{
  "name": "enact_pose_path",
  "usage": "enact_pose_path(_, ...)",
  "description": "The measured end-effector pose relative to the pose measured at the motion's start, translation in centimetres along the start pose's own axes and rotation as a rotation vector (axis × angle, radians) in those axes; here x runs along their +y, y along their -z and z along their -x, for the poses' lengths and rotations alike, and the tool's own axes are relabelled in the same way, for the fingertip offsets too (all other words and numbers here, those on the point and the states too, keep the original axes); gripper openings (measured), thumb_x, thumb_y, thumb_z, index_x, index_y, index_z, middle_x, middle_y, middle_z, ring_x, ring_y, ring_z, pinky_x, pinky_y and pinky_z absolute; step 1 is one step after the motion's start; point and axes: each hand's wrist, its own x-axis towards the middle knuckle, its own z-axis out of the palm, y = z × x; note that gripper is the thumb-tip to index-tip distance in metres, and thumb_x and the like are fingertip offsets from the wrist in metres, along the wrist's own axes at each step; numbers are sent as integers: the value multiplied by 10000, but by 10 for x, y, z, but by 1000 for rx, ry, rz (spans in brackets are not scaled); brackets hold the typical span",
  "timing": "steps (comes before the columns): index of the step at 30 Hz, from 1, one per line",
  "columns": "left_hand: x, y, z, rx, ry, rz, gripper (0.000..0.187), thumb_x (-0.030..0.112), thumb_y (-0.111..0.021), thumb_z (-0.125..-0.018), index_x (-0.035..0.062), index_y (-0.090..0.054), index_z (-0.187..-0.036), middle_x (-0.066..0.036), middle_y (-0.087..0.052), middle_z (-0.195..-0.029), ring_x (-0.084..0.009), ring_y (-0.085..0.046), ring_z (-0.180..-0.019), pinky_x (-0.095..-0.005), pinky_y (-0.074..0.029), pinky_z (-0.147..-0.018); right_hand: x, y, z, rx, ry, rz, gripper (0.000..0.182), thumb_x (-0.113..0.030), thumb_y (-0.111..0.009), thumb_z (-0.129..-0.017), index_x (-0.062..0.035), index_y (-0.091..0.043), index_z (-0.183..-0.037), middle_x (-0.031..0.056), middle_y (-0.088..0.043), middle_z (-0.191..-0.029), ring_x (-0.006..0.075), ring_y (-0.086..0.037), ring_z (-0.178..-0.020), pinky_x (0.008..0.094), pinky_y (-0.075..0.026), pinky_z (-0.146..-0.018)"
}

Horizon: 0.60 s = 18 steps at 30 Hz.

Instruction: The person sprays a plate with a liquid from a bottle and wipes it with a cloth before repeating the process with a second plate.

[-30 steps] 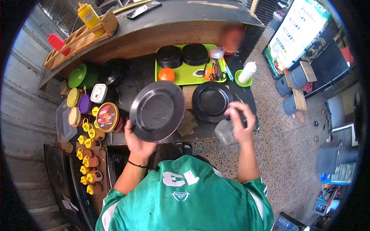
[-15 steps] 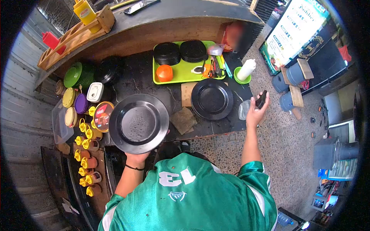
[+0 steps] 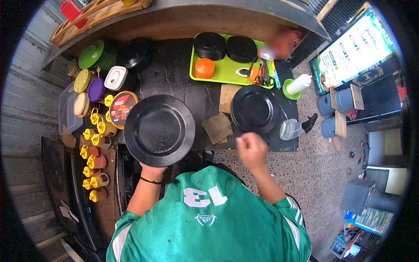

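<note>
1. We saw the black plate (image 3: 159, 131) over the near edge of the tabletop (image 3: 174, 70), just beside the red-lidded tub (image 3: 123, 110). Its hollow side faced up toward us, with droplets across it; being round, it showed no long axis.
2. The left hand (image 3: 152, 170) held it from below at the near rim; the plate hid those fingers, so we could not tell how wide they stood.
3. The right hand (image 3: 253, 151) was near the other plate (image 3: 255, 108), its fingers curled in. Blur kept us from telling whether they held anything.
4. The clear bottle (image 3: 290, 129) ran left to right in our view, black top outward.
5. On the tub's lid we read what seemed to be "nabati".
6. The green jersey (image 3: 196, 231) bore "13", upside down to us, beside a small logo whose lettering we could not make out.
7. The tilted banner (image 3: 355, 48) carried script we could not read for certain.
</note>
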Motion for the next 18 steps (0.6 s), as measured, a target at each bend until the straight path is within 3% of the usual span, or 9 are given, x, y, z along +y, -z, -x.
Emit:
enact_pose_path(1,0,9,-1,-219,44,19,606,545,-369,-1054,146,-537,-1478,-120,-492,-1565,-359,-462,-1417,-575,-306,-1218,-9,-17,1,-201,-133,72,247,-309,-724,-928,-70,-663,-925,122,-698,-820,363,-695,-760,483,-535,-657)
enact_pose_path(2,-2,6,0,-224,41,22,606,545,-369,-1054,146,-537,-1478,-120,-492,-1565,-359,-462,-1417,-575,-306,-1218,-13,-30,0,-344,-205,159,357,-417,-651,-971,-68,-669,-1044,150,-721,-892,402,-722,-828,526,-560,-713)
enact_pose_path(4,-6,-5,4,-251,6,17,610,550,-364,-1055,147,-547,-1474,-121,-495,-1564,-368,-469,-1412,-580,-310,-1216,-6,-58,4,-302,-214,263,420,-428,-636,-982,-62,-632,-1187,174,-727,-953,446,-717,-854,548,-566,-745)
enact_pose_path(7,1,0,17,-186,-28,30,617,553,-358,-1058,149,-541,-1485,-118,-497,-1562,-375,-468,-1415,-583,-321,-1213,-6,-71,-2,-177,-257,350,440,-424,-642,-979,-65,-633,-1234,165,-730,-1014,444,-706,-856,540,-559,-758)
enact_pose_path(11,4,6,26,-205,-60,-58,629,561,-349,-1059,150,-522,-1504,-119,-494,-1564,-376,-457,-1426,-587,-335,-1206,2,-73,-8,-355,-275,286,392,-391,-622,-995,-51,-609,-1190,211,-690,-1130,469,-713,-851,583,-556,-741)
enact_pose_path(13,-2,-5,23,-442,-121,-143,586,479,-313,-1101,118,-443,-1543,-134,-450,-1590,-350,-454,-1425,-523,-344,-1217,-3,-73,-14,-394,-271,192,277,-309,-624,-998,-53,-601,-1102,202,-680,-1095,460,-694,-851,581,-534,-767)
enact_pose_path(14,-3,-5,22,-445,-126,-142,586,479,-313,-1101,118,-443,-1543,-134,-450,-1590,-350,-454,-1425,-523,-344,-1217,-4,-73,-16,-393,-266,192,277,-309,-624,-998,-53,-601,-1102,202,-680,-1095,460,-694,-851,581,-534,-767)
enact_pose_path(16,-6,-2,21,-458,-153,-150,587,469,-313,-1103,103,-432,-1547,-139,-449,-1589,-352,-457,-1423,-539,-360,-1205,-7,-74,-18,-171,49,220,200,-236,-626,-993,-48,-573,-1035,176,-676,-1001,445,-656,-857,549,-501,-790)
enact_pose_path(18,-6,4,20,-345,-147,-121,579,454,-322,-1105,97,-425,-1550,-140,-449,-1588,-351,-459,-1423,-544,-365,-1202,-22,-66,-28,-130,111,159,185,-217,-613,-1002,-43,-560,-1037,173,-668,-983,439,-638,-867,530,-487,-804)
